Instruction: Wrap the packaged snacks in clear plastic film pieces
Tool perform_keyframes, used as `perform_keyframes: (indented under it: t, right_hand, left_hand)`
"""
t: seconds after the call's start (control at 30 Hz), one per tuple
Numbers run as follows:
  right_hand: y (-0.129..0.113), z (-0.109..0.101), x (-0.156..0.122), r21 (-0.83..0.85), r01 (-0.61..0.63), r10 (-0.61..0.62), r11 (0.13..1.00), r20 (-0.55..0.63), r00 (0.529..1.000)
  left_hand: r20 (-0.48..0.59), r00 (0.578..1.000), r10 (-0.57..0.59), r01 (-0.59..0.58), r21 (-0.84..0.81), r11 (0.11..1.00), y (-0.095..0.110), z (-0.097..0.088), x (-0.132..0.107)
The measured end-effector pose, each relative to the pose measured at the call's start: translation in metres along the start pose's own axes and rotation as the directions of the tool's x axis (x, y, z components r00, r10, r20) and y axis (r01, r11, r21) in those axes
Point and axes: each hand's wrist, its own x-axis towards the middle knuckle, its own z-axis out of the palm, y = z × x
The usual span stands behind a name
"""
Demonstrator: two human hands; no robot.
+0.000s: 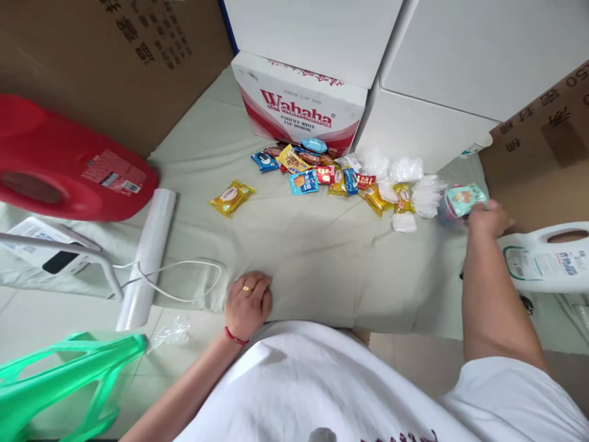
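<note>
You read "Wahaha®" and "PURIFIED WATER FOR DRINKING" on the white-and-red box (299,109), "50" on the right-hand brown carton (547,159). Chinese characters on your left-hand carton (105,73) and white jug (543,261). Snack packets' (304,182) print: mostly too small.

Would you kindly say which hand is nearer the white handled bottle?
Right. The right hand is just left of the white handled bottle; the left hand is much farther left.
</note>
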Motion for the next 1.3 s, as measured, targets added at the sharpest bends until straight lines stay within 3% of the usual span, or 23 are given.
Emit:
perform_keyframes:
  t: [0.07, 0.13, 0.23, 0.33, 0.4, 0.43, 0.5, 0.6, 0.67, 0.73, 0.8, 0.87, 0.9, 0.97, 1.03, 1.1, 1.2, 1.3]
  right_hand:
    - [-0.006, 0.011, -0.011, -0.154, -0.187, 0.181, 0.970, -0.054, 0.982]
    - [-0.010, 0.015, -0.019, -0.256, -0.377, 0.363, 0.890, -0.102, 0.926]
    - [-0.014, 0.009, -0.018, -0.380, -0.441, 0.450, 0.813, -0.071, 0.890]
    - [-0.029, -0.003, -0.015, -0.352, -0.283, 0.279, 0.892, -0.065, 0.958]
    - [-0.050, -0.005, -0.018, -0.255, -0.060, 0.058, 0.965, -0.013, 0.998]
    - [-0.064, -0.003, -0.022, -0.186, 0.064, -0.054, 0.980, 0.058, 0.997]
    - [-0.095, 0.010, -0.031, -0.027, 0.256, -0.241, 0.966, 0.255, 0.937]
    - [-0.135, 0.039, -0.041, 0.092, 0.328, -0.325, 0.940, 0.532, 0.782]
    - [-0.151, 0.054, -0.045, 0.054, 0.259, -0.234, 0.964, 0.628, 0.742]
    - [-0.160, 0.060, -0.051, 0.060, 0.115, -0.129, 0.992, 0.581, 0.804]
    - [-0.170, 0.053, -0.069, 0.225, -0.101, -0.006, 0.969, 0.430, 0.903]
    - [-0.187, 0.039, -0.105, 0.475, -0.321, 0.145, 0.819, 0.370, 0.918]
    - [-0.199, 0.029, -0.129, 0.568, -0.417, 0.196, 0.709, 0.410, 0.891]
    - [-0.231, 0.009, -0.184, 0.615, -0.581, 0.131, 0.533, 0.618, 0.775]
    - [-0.265, -0.011, -0.235, 0.555, -0.702, -0.003, 0.446, 0.786, 0.619]
    - [-0.290, -0.026, -0.269, 0.480, -0.798, -0.093, 0.365, 0.871, 0.482]
    - [-0.297, -0.034, -0.276, 0.393, -0.892, -0.118, 0.223, 0.919, 0.376]
    - [-0.272, -0.034, -0.252, 0.361, -0.922, -0.094, 0.142, 0.932, 0.351]
  left_hand:
    - [0.000, 1.000, 0.024, -0.024, 0.046, 0.999, 0.002, 0.003, -0.001]
    - [0.006, 0.999, 0.038, -0.039, 0.055, 0.998, 0.002, 0.003, -0.002]
    - [0.003, 1.000, 0.023, -0.023, 0.064, 0.998, 0.002, 0.002, -0.003]
    - [0.022, 1.000, -0.003, 0.002, 0.054, 0.999, 0.002, 0.002, -0.003]
    - [0.041, 0.999, -0.010, 0.008, 0.041, 0.999, 0.003, 0.002, -0.003]
    - [0.044, 0.999, -0.011, 0.009, 0.037, 0.999, 0.003, 0.003, -0.003]
    - [0.035, 0.999, -0.005, 0.004, 0.035, 0.999, 0.003, 0.004, -0.003]
    - [0.018, 1.000, -0.001, 0.001, 0.027, 1.000, 0.004, 0.004, -0.002]
    - [0.017, 1.000, 0.000, 0.000, -0.019, 1.000, 0.004, 0.001, -0.001]
    - [0.012, 0.999, -0.039, 0.040, -0.130, 0.991, 0.004, -0.005, 0.001]
    - [0.005, 0.989, -0.147, 0.142, -0.275, 0.951, 0.008, -0.013, 0.004]
    - [0.046, 0.966, -0.256, 0.251, -0.417, 0.874, 0.017, -0.021, 0.010]
    - [0.093, 0.954, -0.287, 0.295, -0.486, 0.823, 0.024, -0.023, 0.015]
    - [0.218, 0.935, -0.281, 0.354, -0.631, 0.691, 0.042, -0.023, 0.030]
    - [0.334, 0.907, -0.255, 0.420, -0.739, 0.526, 0.060, -0.013, 0.048]
    - [0.420, 0.874, -0.246, 0.486, -0.772, 0.410, 0.074, 0.002, 0.064]
    - [0.538, 0.805, -0.251, 0.588, -0.779, 0.216, 0.081, 0.022, 0.080]
    - [0.592, 0.742, -0.314, 0.634, -0.772, 0.044, 0.075, 0.030, 0.086]
